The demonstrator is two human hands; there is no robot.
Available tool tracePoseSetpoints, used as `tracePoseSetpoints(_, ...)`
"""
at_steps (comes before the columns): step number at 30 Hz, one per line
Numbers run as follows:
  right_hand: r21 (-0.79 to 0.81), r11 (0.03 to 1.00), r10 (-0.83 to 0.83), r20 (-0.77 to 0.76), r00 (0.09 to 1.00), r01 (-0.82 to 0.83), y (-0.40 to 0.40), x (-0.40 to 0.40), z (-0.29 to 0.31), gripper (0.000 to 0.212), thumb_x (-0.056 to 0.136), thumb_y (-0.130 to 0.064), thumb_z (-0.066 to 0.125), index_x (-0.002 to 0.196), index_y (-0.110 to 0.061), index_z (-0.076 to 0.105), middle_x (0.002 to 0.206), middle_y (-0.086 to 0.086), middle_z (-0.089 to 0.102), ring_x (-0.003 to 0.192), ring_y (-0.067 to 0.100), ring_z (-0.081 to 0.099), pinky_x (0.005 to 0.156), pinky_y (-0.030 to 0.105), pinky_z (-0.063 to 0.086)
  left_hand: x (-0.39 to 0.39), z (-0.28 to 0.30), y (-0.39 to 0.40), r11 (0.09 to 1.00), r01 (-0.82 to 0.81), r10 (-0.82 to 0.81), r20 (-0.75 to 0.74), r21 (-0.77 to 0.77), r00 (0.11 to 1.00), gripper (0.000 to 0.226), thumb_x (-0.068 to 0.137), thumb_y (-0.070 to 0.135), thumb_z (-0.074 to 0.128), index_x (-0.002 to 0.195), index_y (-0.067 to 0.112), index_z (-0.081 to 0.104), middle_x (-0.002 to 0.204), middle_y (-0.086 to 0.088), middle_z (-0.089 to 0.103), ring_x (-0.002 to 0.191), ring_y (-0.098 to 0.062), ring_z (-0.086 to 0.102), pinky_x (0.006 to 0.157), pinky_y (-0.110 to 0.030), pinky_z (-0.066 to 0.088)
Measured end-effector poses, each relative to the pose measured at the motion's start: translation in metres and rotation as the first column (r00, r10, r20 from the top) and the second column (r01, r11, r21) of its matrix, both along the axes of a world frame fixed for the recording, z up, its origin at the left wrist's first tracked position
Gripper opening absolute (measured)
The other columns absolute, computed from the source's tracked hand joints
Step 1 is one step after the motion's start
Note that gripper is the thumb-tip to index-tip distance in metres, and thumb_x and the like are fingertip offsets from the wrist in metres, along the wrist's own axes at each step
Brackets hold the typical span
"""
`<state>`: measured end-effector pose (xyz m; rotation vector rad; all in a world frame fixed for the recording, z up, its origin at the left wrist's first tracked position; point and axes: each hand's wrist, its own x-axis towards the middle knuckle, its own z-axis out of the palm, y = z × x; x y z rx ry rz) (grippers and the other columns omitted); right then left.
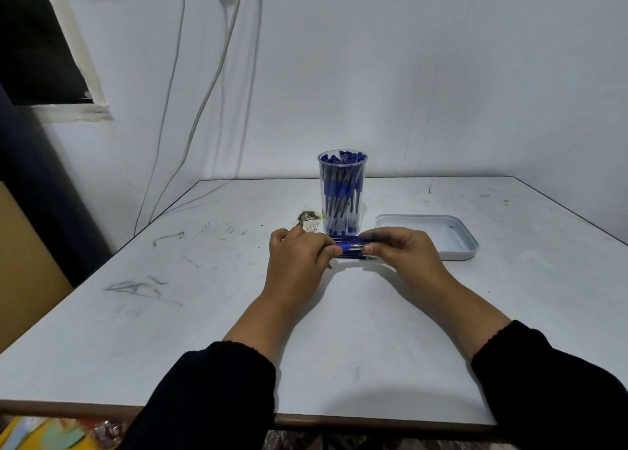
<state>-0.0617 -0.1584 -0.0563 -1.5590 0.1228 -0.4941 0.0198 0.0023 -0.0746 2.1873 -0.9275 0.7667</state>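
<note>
**Both hands clasp a bundle of pens before the cup**

The white, scuffed worktop (204,330) fills the lower half of the view and meets a pale wall at 12 o'clock.

Two forearms in black sleeves, the left sleeve (210,398) and the right sleeve (550,381), come in from 6 o'clock and 5 o'clock. They converge towards the middle of the worktop, with the wrists bare and low over the surface.

The left hand (299,259) lies palm down. Its fingers (319,242) are curled over the left end of a bundle of blue pens (350,247), the thumb is pressed to the near side, and one finger reaches out towards 12 o'clock.

The right hand (397,250) mirrors it from 3 o'clock. Its fingers (380,237) are bent over the right end of the bundle and its thumb is tucked against the near side. So both hands are closed round the pens, which lie level, crosswise to the viewer, on or just above the worktop; which of the two I cannot tell.

A clear plastic cup (342,191) stands upright just beyond the bundle at 12 o'clock, packed with more blue pens standing on end.

A shallow white tray (455,245) lies flat at 3 o'clock of the bundle, just beside the right hand.

A small scorched patch (308,219) marks the worktop at 10 o'clock of the bundle, beside the foot of the cup.
</note>
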Motion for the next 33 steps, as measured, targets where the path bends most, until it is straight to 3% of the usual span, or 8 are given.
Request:
tracePoseSetpoints(8,-0.004,1.000,0.005,-0.038,0.999,-0.005,0.0008,0.0013,-0.0015,0.018,0.080,0.012,0.065,0.092,0.000,0.072,0.084,0.013,0.071,0.068,0.007,0.066,0.065,0.014,0.051,0.0027,-0.0035,-0.0002,1.000,-0.004,0.005,0.043,-0.016,0.999,0.003,0.082,0.026,0.069,0.082,0.022,0.069,0.076,0.012,0.063,0.081,-0.011,0.050,0.081,-0.025,0.017)
tracePoseSetpoints(16,0.101,0.994,0.031,-0.030,0.999,-0.028,0.0024,0.0021,-0.0016,0.017,0.081,0.015,0.061,0.087,0.002,0.070,0.070,0.006,0.071,0.062,0.008,0.065,0.060,0.015,0.050,0.0019,-0.0025,-0.0013,0.999,0.001,0.006,0.141,-0.048,0.990,0.008,0.077,0.029,0.064,0.076,0.021,0.067,0.071,0.013,0.064,0.079,-0.010,0.046,0.079,-0.025,0.018)
tracePoseSetpoints(21,0.100,0.994,0.043,-0.034,0.999,-0.039,0.0014,0.0011,-0.0021,0.017,0.082,0.012,0.061,0.085,-0.001,0.072,0.071,0.007,0.071,0.065,0.012,0.065,0.063,0.019,0.053,0.0024,-0.0015,-0.0019,0.998,0.011,0.001,0.201,-0.056,0.980,0.019,0.079,0.036,0.056,0.075,0.021,0.067,0.069,0.013,0.063,0.078,-0.009,0.045,0.079,-0.026,0.019)
tracePoseSetpoints(29,0.032,0.998,0.050,0.004,0.999,-0.050,0.0020,-0.0029,0.0017,0.020,0.081,0.013,0.063,0.095,0.001,0.070,0.066,-0.003,0.072,0.063,0.004,0.067,0.061,0.012,0.050,0.0047,-0.0029,-0.0021,0.999,0.026,-0.015,0.226,-0.042,0.974,0.025,0.084,0.036,0.054,0.076,0.020,0.071,0.068,0.012,0.066,0.077,-0.010,0.047,0.080,-0.027,0.021)
tracePoseSetpoints(33,0.050,0.998,0.042,-0.007,0.999,-0.042,0.0028,-0.0016,-0.0015,0.015,0.081,0.009,0.065,0.089,-0.003,0.072,0.076,0.004,0.074,0.071,0.012,0.068,0.067,0.018,0.052,0.0050,-0.0023,-0.0015,0.998,0.036,-0.023,0.221,-0.057,0.975,0.025,0.082,0.037,0.054,0.077,0.021,0.072,0.067,0.012,0.066,0.076,-0.008,0.044,0.079,-0.025,0.020)
